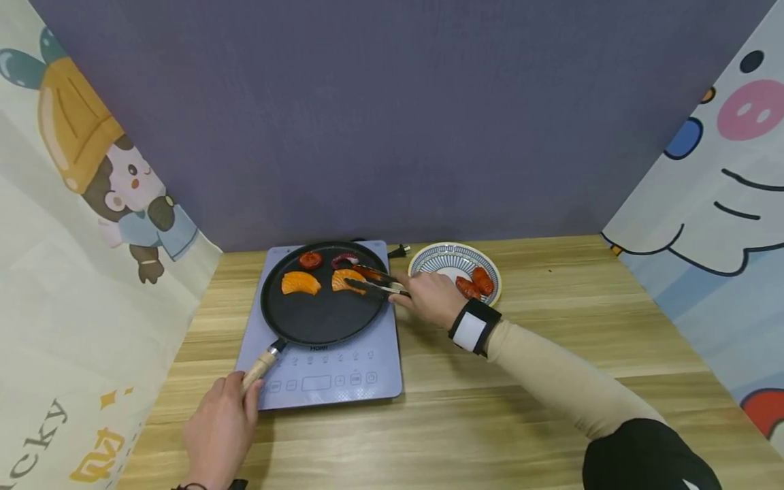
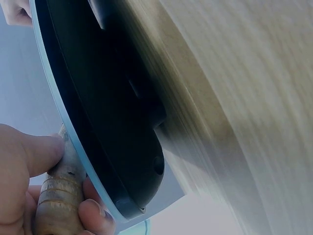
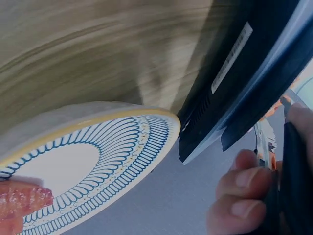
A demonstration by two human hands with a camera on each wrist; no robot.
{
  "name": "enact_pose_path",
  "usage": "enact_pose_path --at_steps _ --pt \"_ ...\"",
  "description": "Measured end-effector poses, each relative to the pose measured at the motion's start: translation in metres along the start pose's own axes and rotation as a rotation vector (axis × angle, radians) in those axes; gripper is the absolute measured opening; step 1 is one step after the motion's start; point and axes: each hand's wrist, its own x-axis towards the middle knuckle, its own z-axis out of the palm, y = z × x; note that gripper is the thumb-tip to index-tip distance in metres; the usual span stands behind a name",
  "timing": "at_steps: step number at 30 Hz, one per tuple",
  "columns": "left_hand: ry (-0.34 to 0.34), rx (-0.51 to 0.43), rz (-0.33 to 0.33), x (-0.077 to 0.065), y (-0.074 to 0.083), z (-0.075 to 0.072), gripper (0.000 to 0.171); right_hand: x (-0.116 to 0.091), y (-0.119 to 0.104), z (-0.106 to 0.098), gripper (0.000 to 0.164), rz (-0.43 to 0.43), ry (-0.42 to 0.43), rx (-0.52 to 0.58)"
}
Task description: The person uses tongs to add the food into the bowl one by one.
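Observation:
My left hand (image 1: pixel 222 425) grips the wooden handle (image 1: pixel 260 367) of a flat black frying pan (image 1: pixel 318 320); in the left wrist view, thumb and fingers wrap the handle (image 2: pixel 61 196). With my right hand (image 1: pixel 433 297) I hold tongs (image 1: pixel 386 288) over the pan's right side. One tong tip lies over the right orange salmon slice (image 1: pixel 339 278). Between the arms shows a red-brown piece (image 1: pixel 369 273), partly hidden; whether it is pinched I cannot tell. Another salmon slice (image 1: pixel 300 282), a round red piece (image 1: pixel 310 260) and a purplish curled tentacle (image 1: pixel 344 259) lie in the pan.
Beneath the pan is a grey induction cooker (image 1: pixel 367 384) on the wooden table (image 1: pixel 490 422). Beyond my right hand stands a patterned plate (image 1: pixel 437 253) with red-glazed pieces that look like chicken wings (image 1: pixel 482 280). A black plug (image 1: pixel 399 251) lies behind, near the dark back panel (image 1: pixel 392 136).

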Motion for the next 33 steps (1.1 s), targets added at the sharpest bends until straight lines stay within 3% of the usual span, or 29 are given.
enact_pose_path --at_steps 9,22,33 --pt "0.000 -0.003 0.003 -0.0002 0.0003 -0.0019 0.032 -0.0008 0.0038 0.0048 0.039 -0.030 0.045 -0.019" --pt "-0.015 -0.001 0.002 0.0006 0.0011 -0.0029 0.033 0.0027 0.0049 0.0059 0.038 -0.028 0.037 -0.011" --pt "-0.004 -0.006 0.010 0.0008 0.0003 -0.0026 0.032 0.0024 -0.0022 0.0019 0.069 0.105 -0.056 0.097"
